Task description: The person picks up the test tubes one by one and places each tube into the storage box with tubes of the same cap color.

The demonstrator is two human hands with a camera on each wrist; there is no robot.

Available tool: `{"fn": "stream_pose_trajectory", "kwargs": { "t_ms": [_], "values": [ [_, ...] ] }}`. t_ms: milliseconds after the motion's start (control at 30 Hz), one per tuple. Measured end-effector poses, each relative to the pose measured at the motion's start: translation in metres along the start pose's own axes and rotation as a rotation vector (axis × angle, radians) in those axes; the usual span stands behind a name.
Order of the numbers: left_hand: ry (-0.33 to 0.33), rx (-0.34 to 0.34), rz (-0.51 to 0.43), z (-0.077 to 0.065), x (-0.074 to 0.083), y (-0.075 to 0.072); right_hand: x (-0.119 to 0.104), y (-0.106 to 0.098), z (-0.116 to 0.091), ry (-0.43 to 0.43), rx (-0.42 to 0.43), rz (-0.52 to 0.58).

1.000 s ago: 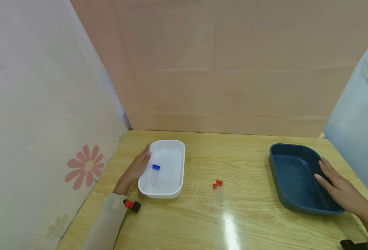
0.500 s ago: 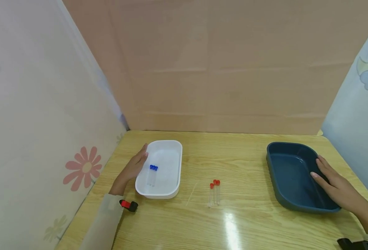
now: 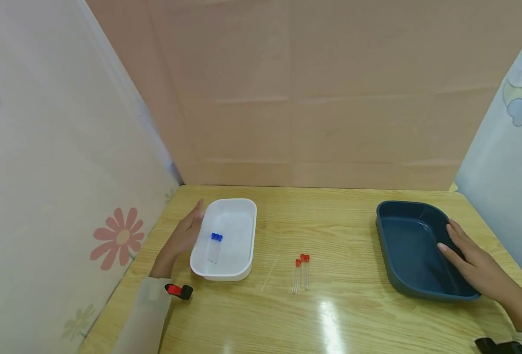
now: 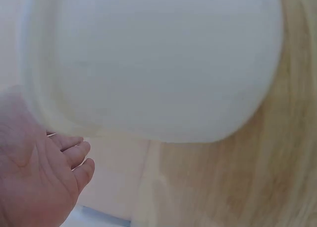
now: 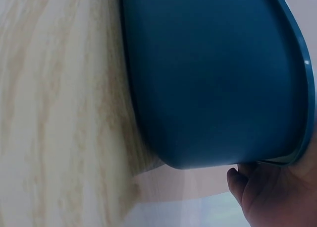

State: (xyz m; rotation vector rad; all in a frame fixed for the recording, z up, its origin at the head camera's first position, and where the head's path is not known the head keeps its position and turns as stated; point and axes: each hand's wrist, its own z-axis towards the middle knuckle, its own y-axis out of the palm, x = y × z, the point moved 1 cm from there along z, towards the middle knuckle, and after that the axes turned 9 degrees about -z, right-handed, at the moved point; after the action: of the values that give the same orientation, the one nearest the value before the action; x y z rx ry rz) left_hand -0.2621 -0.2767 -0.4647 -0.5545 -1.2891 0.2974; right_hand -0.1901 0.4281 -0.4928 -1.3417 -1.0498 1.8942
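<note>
On the left of the table stands a white tray (image 3: 238, 226) holding three clear tubes with blue caps (image 3: 215, 246). My left hand (image 3: 183, 236) is beside its left wall with the fingers extended; the left wrist view has the palm (image 4: 34, 177) next to the tray's underside. At the right, my right hand (image 3: 479, 265) grips the side of a dark blue tray (image 3: 413, 250), thumb reaching over the rim to the inside. Several fingers (image 5: 237, 185) show at its outer side in the right wrist view. Three clear tubes with red caps (image 3: 302, 270) lie between the trays.
A wooden table (image 3: 331, 216) carries everything. Brown paper (image 3: 309, 123) covers the back wall, and a flower-printed sheet (image 3: 66, 172) hangs at the left. Between the white tray and the red-capped tubes runs a thin pale line (image 3: 270, 273).
My left hand has let go of the white tray's rim and moved slightly left. The right hand keeps its hold on the blue tray. The head view has shifted a little.
</note>
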Motion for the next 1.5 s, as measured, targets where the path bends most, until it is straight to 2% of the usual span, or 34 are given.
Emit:
{"fn": "stream_pose_trajectory", "kwargs": {
  "t_ms": [133,267,467,700,933,1233,1500],
  "values": [
    [0.037,0.017,-0.017,-0.002,0.004,-0.007,0.000,0.000,0.000,-0.001,0.001,0.006],
    [0.058,0.043,0.003,-0.005,0.010,-0.007,0.001,0.001,-0.001,0.002,0.003,0.007],
    [0.123,0.095,-0.012,-0.011,0.022,0.000,0.001,0.000,0.000,0.020,-0.003,0.007],
    [0.135,0.111,0.003,-0.014,0.036,0.011,0.000,-0.002,-0.001,0.027,0.006,0.017],
    [0.187,0.097,0.018,-0.020,0.053,0.023,0.000,-0.003,-0.003,0.019,0.013,0.033],
    [0.270,0.055,0.014,-0.026,0.068,0.042,0.000,-0.003,-0.004,0.030,0.007,0.045],
    [0.267,0.026,0.036,-0.027,0.074,0.058,-0.002,-0.004,-0.005,0.022,0.015,0.043]
  ]
}}
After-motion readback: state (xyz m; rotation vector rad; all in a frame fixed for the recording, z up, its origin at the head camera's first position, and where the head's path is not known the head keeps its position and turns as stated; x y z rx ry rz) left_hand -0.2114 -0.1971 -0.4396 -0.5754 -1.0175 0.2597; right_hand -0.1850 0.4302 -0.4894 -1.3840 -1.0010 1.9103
